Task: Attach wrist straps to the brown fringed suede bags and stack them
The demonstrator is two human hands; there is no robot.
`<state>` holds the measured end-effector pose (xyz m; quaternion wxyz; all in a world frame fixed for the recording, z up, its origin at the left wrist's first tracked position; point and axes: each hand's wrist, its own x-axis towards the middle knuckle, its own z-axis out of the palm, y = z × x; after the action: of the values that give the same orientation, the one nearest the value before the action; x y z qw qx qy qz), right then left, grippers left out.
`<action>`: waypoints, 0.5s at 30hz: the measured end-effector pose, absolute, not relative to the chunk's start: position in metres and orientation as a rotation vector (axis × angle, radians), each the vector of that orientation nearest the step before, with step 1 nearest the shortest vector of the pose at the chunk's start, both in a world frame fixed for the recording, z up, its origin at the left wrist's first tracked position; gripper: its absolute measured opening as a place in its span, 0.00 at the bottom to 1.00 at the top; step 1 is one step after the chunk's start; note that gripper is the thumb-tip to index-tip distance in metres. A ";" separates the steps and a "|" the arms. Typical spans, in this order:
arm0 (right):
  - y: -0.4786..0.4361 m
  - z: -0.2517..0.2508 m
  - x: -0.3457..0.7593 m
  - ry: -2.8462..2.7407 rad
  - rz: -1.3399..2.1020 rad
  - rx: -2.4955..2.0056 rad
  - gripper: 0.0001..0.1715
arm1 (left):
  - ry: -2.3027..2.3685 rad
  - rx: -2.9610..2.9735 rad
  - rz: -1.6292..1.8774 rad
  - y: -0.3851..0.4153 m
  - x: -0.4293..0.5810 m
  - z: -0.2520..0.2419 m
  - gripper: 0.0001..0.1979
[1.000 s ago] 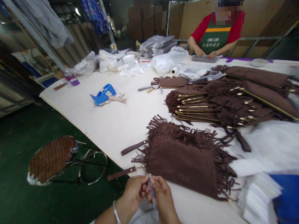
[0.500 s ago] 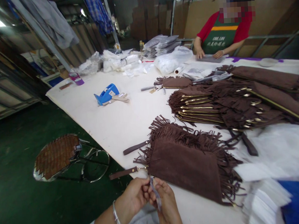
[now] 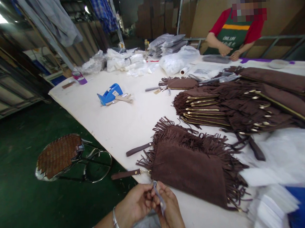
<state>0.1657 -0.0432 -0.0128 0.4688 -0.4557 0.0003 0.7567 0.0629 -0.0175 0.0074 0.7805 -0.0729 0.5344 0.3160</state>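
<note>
Between our fingertips we have a narrow greyish strip (image 3: 160,198), its upper end at the near left corner of a brown fringed bag (image 3: 188,173) and its lower part trailing down over our right fingers. Our left hand (image 3: 140,202) and right hand (image 3: 170,202) are both closed in a pinch on that strip, the two sets of fingertips almost meeting; just how the strip is fixed to the bag is too small for us to tell.

Just beyond our grip the bag lies flat on the white table (image 3: 90,107), fringe spread along its far and right edges. Beside the grip, on its upper left, we see a brown wrist strap (image 3: 126,174) joined by a brass-coloured clip, and behind that a second strap (image 3: 139,149).

Farther out and to the right of our grip, a pile of fringed bags (image 3: 234,105) shows gold-coloured zips, with white wrapping (image 3: 289,153) nearer us. Ahead and left of the grip stands a blue tape dispenser (image 3: 111,94) touching some tan strips (image 3: 124,99). Well left, below table height, is a woven-topped stool (image 3: 60,155). Far across, a co-worker in a green apron (image 3: 232,37) has both hands near a grey packet (image 3: 215,58).
</note>
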 end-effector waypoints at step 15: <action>-0.044 -0.012 0.169 -0.073 1.885 -1.099 0.25 | 1.245 -0.056 0.679 -0.021 0.063 -0.002 0.15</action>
<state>0.1686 -0.0441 -0.0119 0.4610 -0.4465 -0.0296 0.7663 0.0627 -0.0205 -0.0015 0.7587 -0.0257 0.5715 0.3117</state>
